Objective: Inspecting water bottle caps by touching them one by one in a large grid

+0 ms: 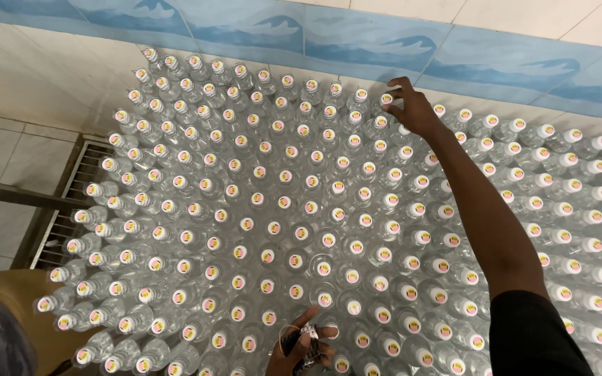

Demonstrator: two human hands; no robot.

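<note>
The right hand reaches to the far row by the tiled wall, fingers pinching the cap of a bottle there. The left hand, cut off at the frame's bottom, grips a small dark object, hard to identify. Clear capped bottles stand packed upright; their contents are hard to see.

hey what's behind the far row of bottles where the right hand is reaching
Behind the far row of bottles, where the right hand touches a cap, stands a tiled wall with a blue wave-patterned border. The wall's base is hidden by the bottles.
</note>
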